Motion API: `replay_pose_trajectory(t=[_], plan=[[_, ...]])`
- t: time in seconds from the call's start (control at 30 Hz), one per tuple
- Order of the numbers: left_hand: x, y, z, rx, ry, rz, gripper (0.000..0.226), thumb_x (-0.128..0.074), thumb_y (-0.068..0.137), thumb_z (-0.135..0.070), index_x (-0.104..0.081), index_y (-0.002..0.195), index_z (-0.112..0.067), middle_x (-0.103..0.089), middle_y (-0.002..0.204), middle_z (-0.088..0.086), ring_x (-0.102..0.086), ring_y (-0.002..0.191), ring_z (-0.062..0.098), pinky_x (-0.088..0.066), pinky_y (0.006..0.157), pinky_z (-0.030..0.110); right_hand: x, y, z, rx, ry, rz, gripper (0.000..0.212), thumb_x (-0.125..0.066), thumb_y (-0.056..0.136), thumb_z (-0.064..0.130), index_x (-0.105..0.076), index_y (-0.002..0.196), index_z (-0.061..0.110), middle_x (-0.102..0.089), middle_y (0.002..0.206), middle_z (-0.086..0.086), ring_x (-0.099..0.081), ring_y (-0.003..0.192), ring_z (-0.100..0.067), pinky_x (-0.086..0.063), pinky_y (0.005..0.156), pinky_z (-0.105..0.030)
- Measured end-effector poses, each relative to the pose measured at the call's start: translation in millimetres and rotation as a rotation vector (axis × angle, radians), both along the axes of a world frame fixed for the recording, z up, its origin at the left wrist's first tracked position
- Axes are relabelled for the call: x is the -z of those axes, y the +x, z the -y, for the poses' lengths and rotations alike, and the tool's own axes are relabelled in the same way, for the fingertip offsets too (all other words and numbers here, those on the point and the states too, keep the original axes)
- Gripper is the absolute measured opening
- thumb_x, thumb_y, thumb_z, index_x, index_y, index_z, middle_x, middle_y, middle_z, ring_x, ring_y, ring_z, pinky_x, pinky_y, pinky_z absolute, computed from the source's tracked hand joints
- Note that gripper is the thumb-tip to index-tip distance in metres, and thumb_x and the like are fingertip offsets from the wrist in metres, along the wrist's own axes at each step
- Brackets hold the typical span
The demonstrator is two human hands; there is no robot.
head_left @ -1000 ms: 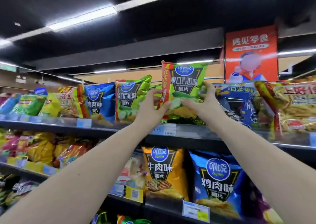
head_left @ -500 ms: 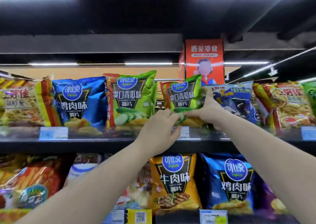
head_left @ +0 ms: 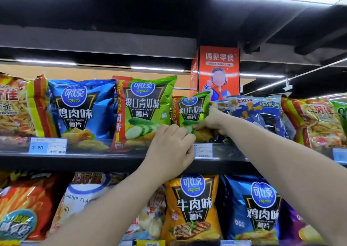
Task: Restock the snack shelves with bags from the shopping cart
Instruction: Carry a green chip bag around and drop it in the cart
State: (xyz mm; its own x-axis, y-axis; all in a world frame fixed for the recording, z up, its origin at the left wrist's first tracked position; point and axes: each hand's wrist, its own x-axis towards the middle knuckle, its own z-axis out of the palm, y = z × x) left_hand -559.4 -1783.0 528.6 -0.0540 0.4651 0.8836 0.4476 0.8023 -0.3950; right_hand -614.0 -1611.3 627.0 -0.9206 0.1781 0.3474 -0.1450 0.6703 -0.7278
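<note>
Fingers (head_left: 199, 127) of my right hand (head_left: 212, 121) pinch the lower part of the small green cucumber bag (head_left: 191, 108), with my thumb raised along its right edge. That bag stands upright on the upper shelf (head_left: 112, 160), set further back than the bags on either side. It sits between the larger green cucumber bag (head_left: 144, 110) on its left and the blue-and-white bag (head_left: 257, 114) on its right. My right forearm crosses in front of the blue-and-white bag.

My left hand (head_left: 170, 148) is lower, in front of the shelf's front edge, with its back turned toward me and its fingers curled under. Its knuckles sit just beside the small bag's lower left corner and the larger bag's lower right corner. I cannot tell whether those fingers grip anything. The hand covers the left end of a white price label (head_left: 203, 150) on the shelf edge.

Further left on the same shelf stands a blue chicken bag (head_left: 78, 108). Below my arms, on the lower shelf, an orange beef bag (head_left: 193, 206) stands facing me.
</note>
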Motion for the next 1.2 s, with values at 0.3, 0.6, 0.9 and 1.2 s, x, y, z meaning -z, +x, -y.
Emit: replay_pose_trajectory(t=[0.3, 0.6, 0.9, 1.2], plan=[[3, -2, 1, 0.063, 0.036, -0.018, 0.016, -0.055, 0.082, -0.026, -0.067, 0.085, -0.016, -0.064, 0.088, 0.001, -0.058, 0.084, 0.025, -0.041, 0.075, 0.037, -22, -31, -9, 0.075, 0.184, 0.112, 0.120, -0.079, 0.078, 0.014, 0.017, 0.149, 0.024, -0.039, 0.141, -0.023, -0.052, 0.115, -0.041, -0.055, 0.084, -0.053], [4, -3, 0, 0.058, 0.030, -0.044, 0.016, -0.055, 0.082, -0.025, -0.068, 0.086, -0.017, -0.064, 0.090, 0.000, -0.059, 0.084, 0.025, -0.040, 0.078, 0.037, -20, -45, -30, 0.104, 0.317, 0.112, 0.119, -0.074, 0.085, 0.019, 0.028, 0.147, 0.020, -0.037, 0.143, -0.025, -0.057, 0.106, -0.036, -0.056, 0.076, -0.042], [5, -3, 1, 0.072, 0.022, -0.039, 0.016, -0.055, 0.083, -0.025, -0.068, 0.088, -0.018, -0.064, 0.091, -0.001, -0.059, 0.085, 0.025, -0.041, 0.079, 0.037, -11, -62, -13, 0.013, 0.315, 0.261, 0.058, -0.031, 0.105, 0.036, -0.016, 0.150, 0.002, -0.049, 0.132, -0.016, -0.047, 0.074, -0.026, -0.044, 0.042, -0.027], [5, -2, 1, 0.058, 0.012, -0.015, 0.018, -0.054, 0.084, -0.026, -0.068, 0.092, -0.018, -0.065, 0.096, -0.001, -0.060, 0.091, 0.024, -0.042, 0.081, 0.037, -1, -66, -13, -0.142, 1.326, 0.042, 0.091, -0.052, 0.097, 0.029, 0.021, 0.150, 0.034, 0.035, 0.154, 0.001, 0.026, 0.145, -0.023, 0.003, 0.119, -0.052]])
